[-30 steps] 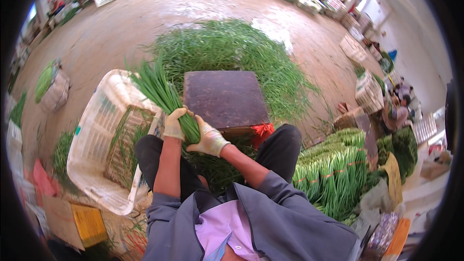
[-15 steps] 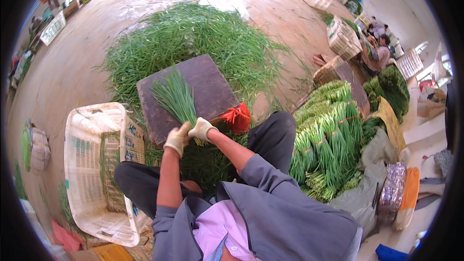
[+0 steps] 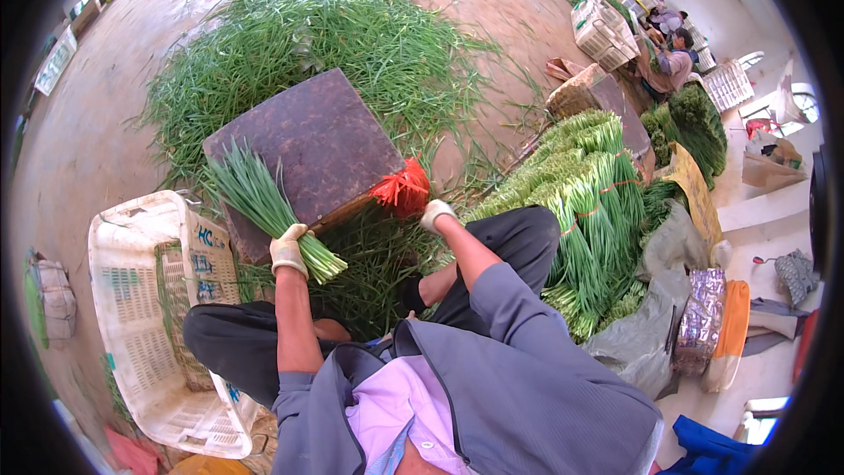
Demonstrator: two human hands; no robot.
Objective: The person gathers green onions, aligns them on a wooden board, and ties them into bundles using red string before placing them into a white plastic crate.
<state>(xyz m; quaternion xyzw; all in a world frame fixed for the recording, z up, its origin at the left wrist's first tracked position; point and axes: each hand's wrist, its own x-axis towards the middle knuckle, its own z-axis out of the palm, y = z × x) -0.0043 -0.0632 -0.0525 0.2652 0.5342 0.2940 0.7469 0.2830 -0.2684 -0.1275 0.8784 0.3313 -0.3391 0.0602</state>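
Bunch of greens (image 3: 253, 189): long, narrow leaves, lying slantwise across the left front part of a dark board-topped block (image 3: 321, 141), leaf tips toward the upper left, pale cut ends jutting past the near edge.

Left hand (image 3: 287, 249): pale glove; fingers closed around the bunch a little above the cut ends.

Right hand (image 3: 436, 215): pale glove; just beside the red ties, fingers seen partly and apparently curled; how far open, and whether anything is in its grasp, cannot be told.

Red ties (image 3: 402, 187): one loose tuft, hanging at the right corner of the block.

Loose greens (image 3: 290, 44): one broad heap on the floor, beyond the block; more strands beneath and in front of it.

Tied bundles (image 3: 598, 220): many, stacked at the person's right, bound with reddish bands.

White crate (image 3: 119, 352): plastic, slatted, at the person's left, tilted, with a brownish basket (image 3: 180, 299) inside.

Grey sheet (image 3: 646, 334): crumpled, beside the bundles.

Yellow sack (image 3: 692, 198): near the sheet.

Co-worker (image 3: 675, 69): seated, upper right, near a pale crate (image 3: 604, 31).
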